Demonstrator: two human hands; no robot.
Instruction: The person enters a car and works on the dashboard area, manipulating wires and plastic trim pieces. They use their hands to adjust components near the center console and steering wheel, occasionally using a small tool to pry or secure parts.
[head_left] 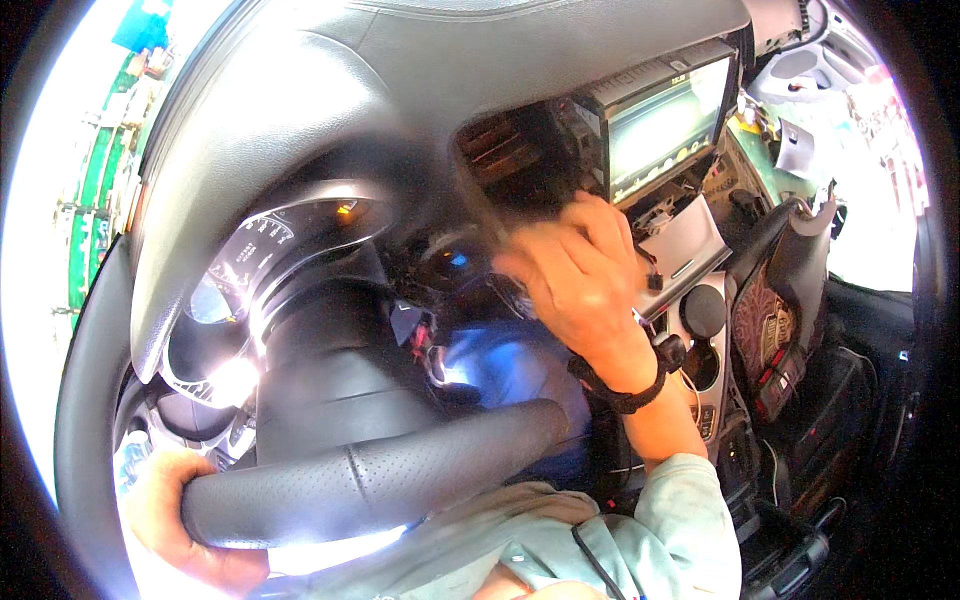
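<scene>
My left hand (pixel 185 525) is wrapped around the lower left rim of a black perforated steering wheel (pixel 370 470). In front of the dashboard, right of the wheel, hangs my right hand (pixel 580 275), with a black band (pixel 640 395) on its wrist. Its fingers are curled, and the back of the hand hides what they may grip. Close to those fingers is a dark opening (pixel 515 150) in the dashboard. A lit display screen (pixel 665 125) stands tilted out just beyond the hand. Behind the wheel sits the instrument cluster (pixel 260 250).
Below the screen are a silver panel (pixel 685 240) and loose wiring. The centre console (pixel 705 310) with a cup holder lies to the right. Farther right stands a passenger seat (pixel 800 260) with a dark patterned item on it. The dashboard top (pixel 450 60) spans the far side.
</scene>
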